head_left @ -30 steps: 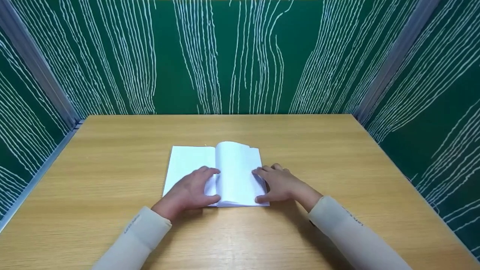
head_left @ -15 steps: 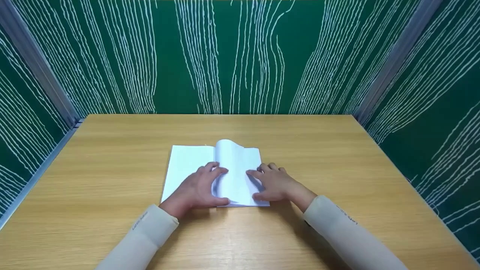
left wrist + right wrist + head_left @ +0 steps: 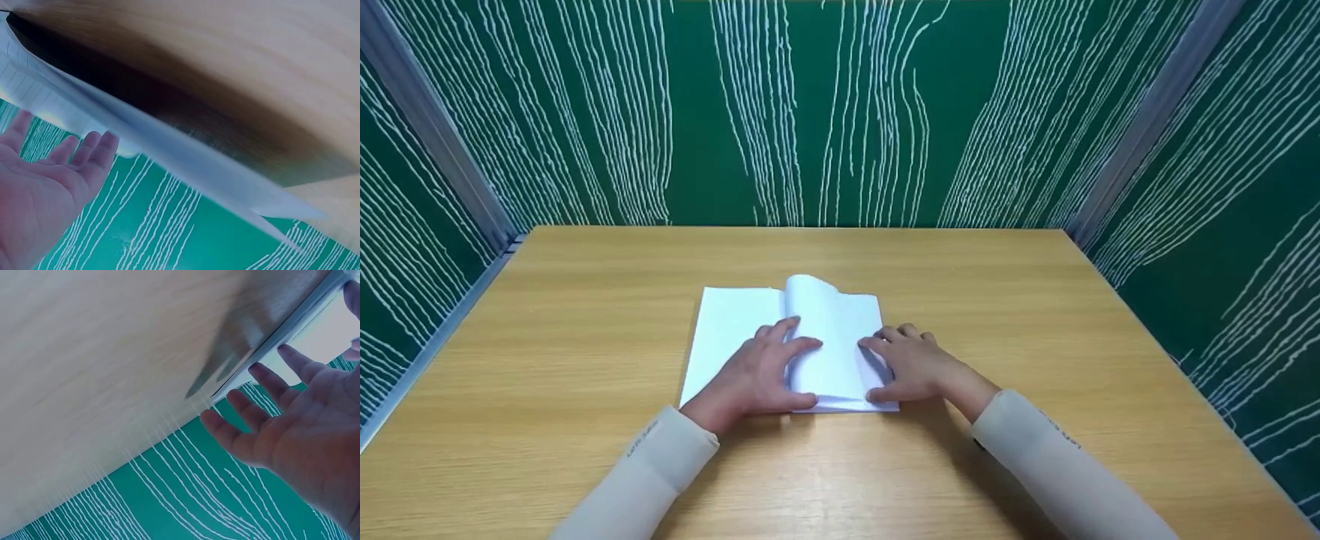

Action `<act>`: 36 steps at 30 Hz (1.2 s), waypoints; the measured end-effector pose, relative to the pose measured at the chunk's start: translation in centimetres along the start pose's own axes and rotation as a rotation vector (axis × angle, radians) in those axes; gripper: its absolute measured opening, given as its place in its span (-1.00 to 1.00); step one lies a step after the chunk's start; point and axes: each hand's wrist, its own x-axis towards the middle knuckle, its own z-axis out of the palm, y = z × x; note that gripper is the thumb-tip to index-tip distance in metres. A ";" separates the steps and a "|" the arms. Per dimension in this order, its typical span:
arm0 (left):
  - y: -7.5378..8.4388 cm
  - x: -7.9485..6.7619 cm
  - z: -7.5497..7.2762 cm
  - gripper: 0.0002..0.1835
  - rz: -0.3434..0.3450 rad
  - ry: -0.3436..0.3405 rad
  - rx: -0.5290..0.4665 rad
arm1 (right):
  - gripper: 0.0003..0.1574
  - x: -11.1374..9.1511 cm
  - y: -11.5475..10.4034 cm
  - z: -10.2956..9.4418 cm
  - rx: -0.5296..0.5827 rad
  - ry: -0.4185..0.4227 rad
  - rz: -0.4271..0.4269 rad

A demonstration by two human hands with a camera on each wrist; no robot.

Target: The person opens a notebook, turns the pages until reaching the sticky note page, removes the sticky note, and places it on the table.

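A white notebook (image 3: pixel 735 315) lies spread open on the table, and ruled lines show on its paper in the left wrist view. From its middle rises a curved page (image 3: pixel 816 322), arched up at the fold and leaning over the right side. My left hand (image 3: pixel 754 375) lies across the left page, forefinger and thumb reaching onto that arched page. Spread fingers are visible on the left hand (image 3: pixel 50 191) in its wrist view. On the notebook's right edge rests my right hand (image 3: pixel 915 367), its fingertips and thumb on the right page. Its wrist view shows the right hand (image 3: pixel 315 427) with fingers extended.
The notebook sits mid-way on a wooden table (image 3: pixel 585 300). Green panels (image 3: pixel 855 112) with white wavy lines stand behind it and on both sides. Grey posts (image 3: pixel 1147 120) mark the corners.
My left hand has shifted right, its forefinger and thumb now over the arched page. That page's free edge has moved left, baring more of the right page. The right hand has barely moved.
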 end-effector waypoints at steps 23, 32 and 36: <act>-2.0 -1.0 -1.5 -0.13 0.096 0.138 0.105 | 0.10 -0.5 0.9 -0.5 0.035 -0.040 -0.027; -2.4 -1.4 -1.7 -0.17 0.015 0.164 0.183 | 0.10 -0.5 0.8 -0.5 0.044 -0.052 -0.014; -2.4 -1.4 -1.9 -0.23 -0.012 0.161 0.171 | 0.10 -0.5 0.7 -0.5 0.046 -0.051 -0.009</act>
